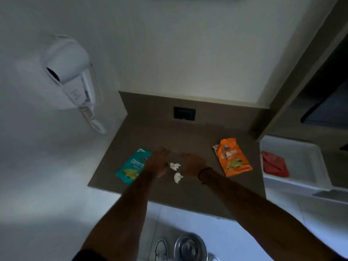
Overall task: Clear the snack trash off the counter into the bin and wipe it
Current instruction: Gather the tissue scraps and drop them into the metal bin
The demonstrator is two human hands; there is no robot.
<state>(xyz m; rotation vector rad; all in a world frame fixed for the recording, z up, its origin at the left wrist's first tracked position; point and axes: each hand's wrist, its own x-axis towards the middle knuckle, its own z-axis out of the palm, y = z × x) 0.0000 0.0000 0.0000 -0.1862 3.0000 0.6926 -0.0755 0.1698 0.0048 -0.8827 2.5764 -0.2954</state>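
Observation:
On the brown counter (154,132) lie a teal snack bag (130,167) at the left and an orange snack bag (232,157) at the right. Two crumpled white tissues (175,166) (178,177) sit between them. My left hand (157,162) hovers over the counter just left of the tissues, partly covering the teal bag's right edge, fingers apart and holding nothing. My right hand (194,164) is just right of the tissues, also spread and holding nothing. A steel pedal bin (190,245) stands on the floor below the counter's front edge.
A white wall-mounted hair dryer (71,80) hangs at the left. A black socket (184,113) is set in the back panel. At the right a white tray (301,162) holds a red packet (275,164). Dark shelving rises at the far right.

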